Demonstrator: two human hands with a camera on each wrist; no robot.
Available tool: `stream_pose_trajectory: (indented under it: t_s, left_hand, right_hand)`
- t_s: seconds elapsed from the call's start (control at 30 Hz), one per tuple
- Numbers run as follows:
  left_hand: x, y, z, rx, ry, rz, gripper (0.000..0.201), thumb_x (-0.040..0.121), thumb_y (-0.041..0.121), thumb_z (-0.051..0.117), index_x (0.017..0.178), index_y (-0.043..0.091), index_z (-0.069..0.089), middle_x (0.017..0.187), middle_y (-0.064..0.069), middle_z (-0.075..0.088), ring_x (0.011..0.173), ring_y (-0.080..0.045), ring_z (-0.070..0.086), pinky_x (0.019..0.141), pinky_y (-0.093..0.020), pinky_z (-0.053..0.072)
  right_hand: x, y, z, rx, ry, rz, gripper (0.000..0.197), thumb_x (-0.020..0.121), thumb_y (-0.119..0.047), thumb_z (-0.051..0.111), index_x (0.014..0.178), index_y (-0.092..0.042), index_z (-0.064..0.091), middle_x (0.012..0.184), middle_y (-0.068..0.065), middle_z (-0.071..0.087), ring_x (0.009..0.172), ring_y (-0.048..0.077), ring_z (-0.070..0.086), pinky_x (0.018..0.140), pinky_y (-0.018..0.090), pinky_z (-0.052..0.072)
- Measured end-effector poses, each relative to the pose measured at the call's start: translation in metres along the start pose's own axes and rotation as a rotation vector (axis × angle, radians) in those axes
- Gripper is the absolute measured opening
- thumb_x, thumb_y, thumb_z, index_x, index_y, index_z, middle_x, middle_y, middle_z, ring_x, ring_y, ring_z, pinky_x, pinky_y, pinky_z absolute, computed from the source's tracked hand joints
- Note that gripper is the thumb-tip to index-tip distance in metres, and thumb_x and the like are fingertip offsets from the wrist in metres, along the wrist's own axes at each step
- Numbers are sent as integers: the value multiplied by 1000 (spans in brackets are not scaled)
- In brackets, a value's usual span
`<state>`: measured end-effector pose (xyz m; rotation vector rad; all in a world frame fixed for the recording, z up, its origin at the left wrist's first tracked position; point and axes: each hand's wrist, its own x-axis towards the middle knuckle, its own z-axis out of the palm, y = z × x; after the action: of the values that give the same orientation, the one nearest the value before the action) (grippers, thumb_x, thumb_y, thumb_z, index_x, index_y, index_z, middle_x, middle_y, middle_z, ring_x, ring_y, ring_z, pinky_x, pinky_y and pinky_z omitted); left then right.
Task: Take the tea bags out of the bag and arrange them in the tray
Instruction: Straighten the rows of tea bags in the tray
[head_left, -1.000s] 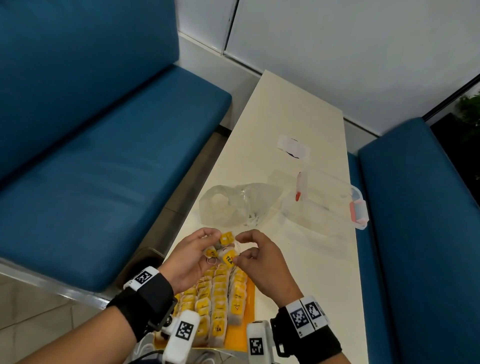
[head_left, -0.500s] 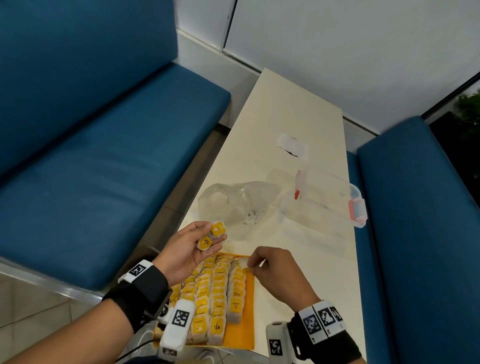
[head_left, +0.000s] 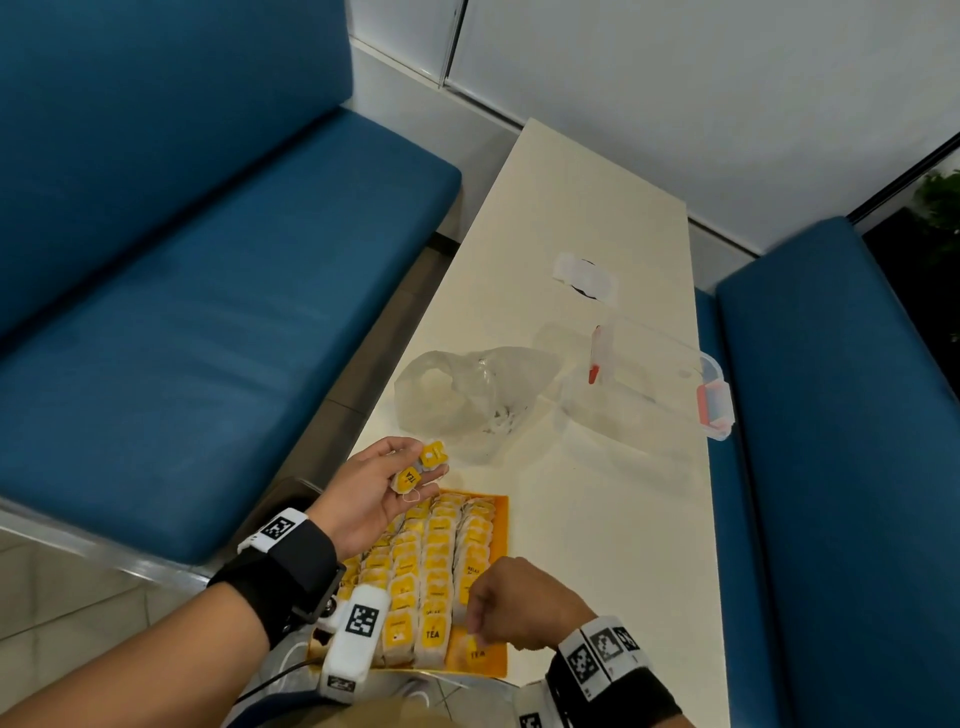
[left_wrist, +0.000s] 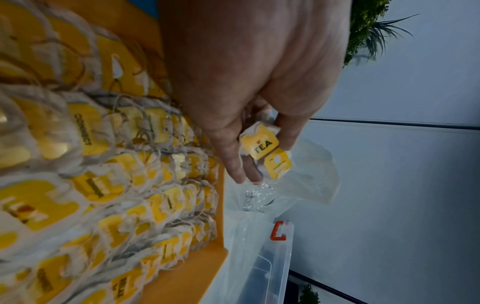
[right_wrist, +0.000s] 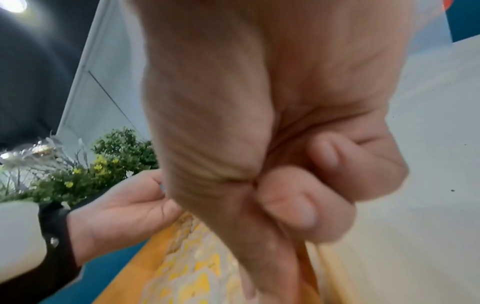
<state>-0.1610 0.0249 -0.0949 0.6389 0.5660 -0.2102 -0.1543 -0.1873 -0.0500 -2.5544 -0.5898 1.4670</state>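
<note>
Left hand (head_left: 382, 483) grips two tea bags (head_left: 418, 466) above the tray's (head_left: 497, 525) far edge; right hand (head_left: 511, 605), fingers curled, sets one at the near right corner, grip unclear. Best lay it flat, label up, flush with its row. Bag (head_left: 467, 395) lies mid-desk.

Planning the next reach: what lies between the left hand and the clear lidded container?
In the head view, the crumpled plastic bag lies between the left hand and the clear container.

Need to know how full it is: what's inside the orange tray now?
The orange tray holds rows of yellow-tagged tea bags, overlapping. Its right strip is bare. The right hand covers the near right corner, and the left wrist camera hides the near left corner.
</note>
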Motion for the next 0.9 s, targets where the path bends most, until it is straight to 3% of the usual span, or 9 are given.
stream_pose_trajectory:
  t_s: [0.03,0.1,0.2,0.3,0.4,0.57,0.7,0.8,0.9]
  left_hand:
    - [0,0,0,1,2,-1,11,101,9,60,109,3,62,117,-24,67,110,-35,72,85,-40,63]
    - [1,-1,-1,0,6,-2,9,101,9,60,107,3,62,114,-23,67,110,-35,72,84,-40,64]
    - [2,0,-2,4,13,1,10,100,9,61,108,3,62,114,-23,67,110,-35,73,86,-42,63]
    - [3,1,-4,11,10,-3,12,100,9,61,111,3,62,119,-26,67,110,-35,73,86,-42,63]
    - [4,0,-4,31,1,-5,16,101,10,61,115,3,61,127,-27,67,110,-34,73,86,-40,63]
    - [5,-1,-4,47,-2,-13,15,101,11,61,113,3,62,124,-26,69,111,-33,73,81,-38,65]
    - [4,0,-4,57,7,-21,16,101,12,61,114,3,62,122,-24,71,110,-34,73,83,-39,64]
    - [2,2,-3,68,2,-30,14,100,13,62,110,4,63,112,-23,71,108,-36,73,84,-41,64]
    - [-3,1,0,86,-48,-55,12,100,13,62,109,5,63,98,-15,69,109,-39,72,88,-46,62]
  right_hand:
    - [4,1,3,-22,56,3,21,82,-3,68,83,-22,77,65,-16,61,55,-7,58,50,10,45]
    - [11,3,11,-54,181,37,22,81,-5,66,89,-21,78,80,-11,69,79,4,67,70,22,55]
    - [17,7,23,-139,320,64,23,83,-13,61,94,-26,76,100,-5,74,93,17,68,78,30,53]
    - [19,12,32,-243,388,45,25,87,-18,55,103,-29,71,106,-3,72,96,22,66,78,31,51]
    - [21,14,36,-295,446,35,19,91,-18,50,102,-25,65,104,-1,68,91,26,65,70,31,45]
    - [21,11,40,-309,470,33,11,94,-22,50,100,-20,58,107,3,62,90,32,65,71,35,46]
    - [18,8,41,-328,470,37,14,95,-23,49,105,-19,57,111,3,60,94,33,64,67,33,37]
    - [12,3,37,-327,508,34,22,97,-29,44,113,-24,57,116,0,57,96,32,64,70,35,42]
    - [2,-5,16,-175,709,23,29,97,-43,46,120,-30,59,117,-8,57,99,23,65,80,36,49]
